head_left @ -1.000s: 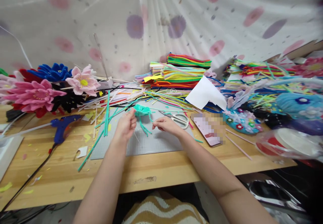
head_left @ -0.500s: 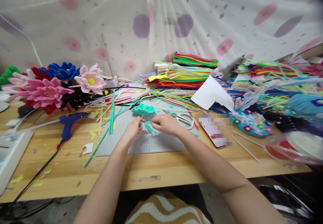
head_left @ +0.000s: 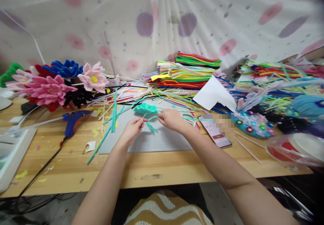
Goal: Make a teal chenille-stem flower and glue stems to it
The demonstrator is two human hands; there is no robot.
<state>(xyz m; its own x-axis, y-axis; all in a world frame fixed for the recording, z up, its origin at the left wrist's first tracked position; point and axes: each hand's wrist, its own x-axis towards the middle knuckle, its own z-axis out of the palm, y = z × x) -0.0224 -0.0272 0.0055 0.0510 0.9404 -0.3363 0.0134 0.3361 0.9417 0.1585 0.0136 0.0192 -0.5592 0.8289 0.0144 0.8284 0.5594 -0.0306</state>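
Note:
Over the grey mat [head_left: 162, 145], my left hand [head_left: 134, 129] pinches a thin wire or stem that rises toward a turquoise fuzzy piece [head_left: 145, 108]. My right hand [head_left: 170, 119] is closed on a turquoise pipe cleaner, part of which sticks out to the right past the hand. A small bunch of turquoise strips [head_left: 152, 128] hangs between the two hands. Scissors [head_left: 188, 119] lie partly hidden behind my right hand. Long turquoise pipe cleaners [head_left: 113, 113] rest at the mat's left side.
A blue glue gun [head_left: 72, 122] and fuzzy flowers [head_left: 50, 90] are on the left. Bundles of coloured pipe cleaners [head_left: 189, 73] are stacked at the back. To the right are a white paper piece [head_left: 215, 93], a phone [head_left: 215, 132] and a plastic tub [head_left: 296, 149].
My right hand has moved slightly up and right, and more of the turquoise pipe cleaner shows between the hands. The whole view has shifted slightly.

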